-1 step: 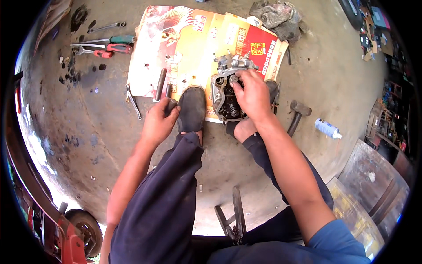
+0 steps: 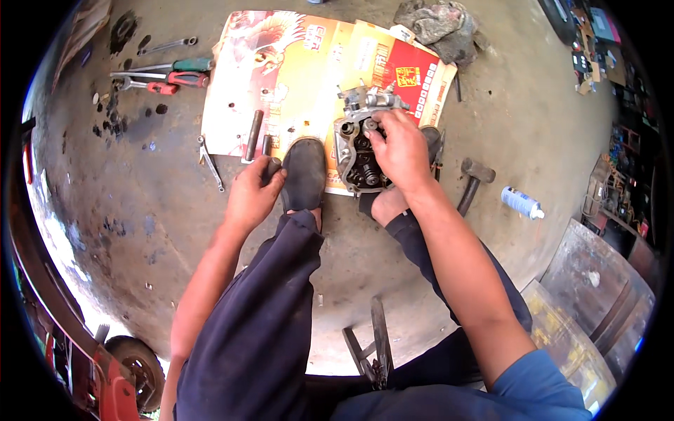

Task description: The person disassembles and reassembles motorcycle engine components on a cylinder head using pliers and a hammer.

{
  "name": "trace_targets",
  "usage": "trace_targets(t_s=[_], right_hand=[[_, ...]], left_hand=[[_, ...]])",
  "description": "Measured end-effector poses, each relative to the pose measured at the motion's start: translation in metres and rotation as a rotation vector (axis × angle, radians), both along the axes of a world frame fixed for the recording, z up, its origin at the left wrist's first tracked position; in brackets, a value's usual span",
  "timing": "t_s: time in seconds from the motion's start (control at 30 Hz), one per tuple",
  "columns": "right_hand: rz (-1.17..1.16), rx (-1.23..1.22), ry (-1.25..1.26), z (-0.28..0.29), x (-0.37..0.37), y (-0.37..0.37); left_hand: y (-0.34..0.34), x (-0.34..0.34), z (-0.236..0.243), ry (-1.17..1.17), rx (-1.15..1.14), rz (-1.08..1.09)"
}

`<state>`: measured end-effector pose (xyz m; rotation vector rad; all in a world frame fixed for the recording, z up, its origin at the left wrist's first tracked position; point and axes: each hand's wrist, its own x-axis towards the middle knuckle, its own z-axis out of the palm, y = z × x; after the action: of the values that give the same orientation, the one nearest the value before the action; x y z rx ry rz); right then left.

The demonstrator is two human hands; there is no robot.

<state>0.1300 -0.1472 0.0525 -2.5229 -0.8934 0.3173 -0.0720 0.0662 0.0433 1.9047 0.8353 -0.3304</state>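
Observation:
An engine cylinder head (image 2: 357, 172) rests on the cardboard between my feet, its dark oily cavity facing up. My right hand (image 2: 401, 149) reaches over it from the right, thumb and fingers closed at a small round metal piece (image 2: 369, 125) near its upper edge. My left hand (image 2: 254, 193) is closed around a dark cylindrical piece (image 2: 271, 168), whose rounded end shows at the fingers. Just beyond that hand lie a dark metal rod (image 2: 254, 135) and a shorter rod (image 2: 267, 144), both on the cardboard. Whether the shorter rod touches the held piece is unclear.
Printed cardboard (image 2: 302, 77) covers the floor ahead. Screwdrivers (image 2: 188, 78) and wrenches (image 2: 209, 163) lie left. A hammer (image 2: 476, 179), a spray can (image 2: 521, 202) and a grey rag (image 2: 442, 28) are to the right. A red wheeled machine (image 2: 116, 393) stands lower left.
The whole view has shifted very slightly. Both hands keep the same grip and place relative to the cylinder head and rods.

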Motion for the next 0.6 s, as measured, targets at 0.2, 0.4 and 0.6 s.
trace_targets(t_s=[0.2, 0.4, 0.6], right_hand=[[-0.625, 0.217, 0.133, -0.011, 0.026, -0.096], [-0.577, -0.466, 0.296, -0.073, 0.013, -0.198], [-0.561, -0.449, 0.205, -0.087, 0.005, -0.186]], left_hand=[[0.03, 0.007, -0.015, -0.153, 0.167, -0.003], [0.079, 0.043, -0.05, -0.083, 0.435, 0.025], [0.071, 0.044, -0.072, -0.121, 0.492, 0.077]])
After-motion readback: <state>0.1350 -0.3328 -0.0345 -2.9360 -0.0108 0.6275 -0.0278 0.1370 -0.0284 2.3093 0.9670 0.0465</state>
